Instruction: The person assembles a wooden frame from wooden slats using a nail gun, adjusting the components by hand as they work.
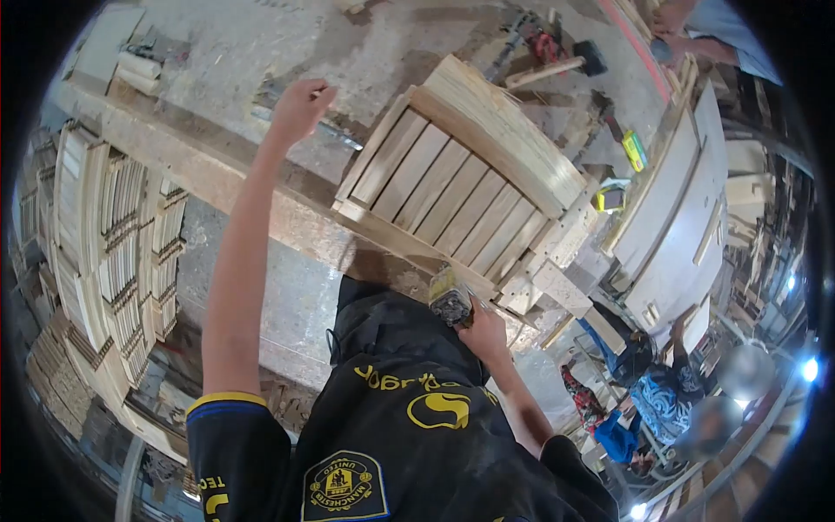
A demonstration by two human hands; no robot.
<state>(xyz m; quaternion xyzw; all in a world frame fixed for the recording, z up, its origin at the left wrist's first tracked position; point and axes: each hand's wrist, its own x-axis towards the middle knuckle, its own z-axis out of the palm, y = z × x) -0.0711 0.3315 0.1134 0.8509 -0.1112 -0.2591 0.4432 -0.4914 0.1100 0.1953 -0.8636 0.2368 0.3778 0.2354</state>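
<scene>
On the long timber worktop (261, 196), running across the concrete floor, lay a slatted wooden panel (461, 196): about eight slats sat side by side inside a frame, with a thicker board stacked along its far edge. As far as the view showed, the slats were all in place and the near rail was the part being worked. Stacks of cut wooden slats (122, 252) stood to the left. Another person's arm (696, 35) showed at the top right, apart from this work. Left hand (300, 106) was raised beyond the worktop, fingers loosely curled, holding nothing visible. Right hand (483, 335) was clamped on a small brush-like tool (450, 297), its exact kind unclear, touching the panel's near rail.
</scene>
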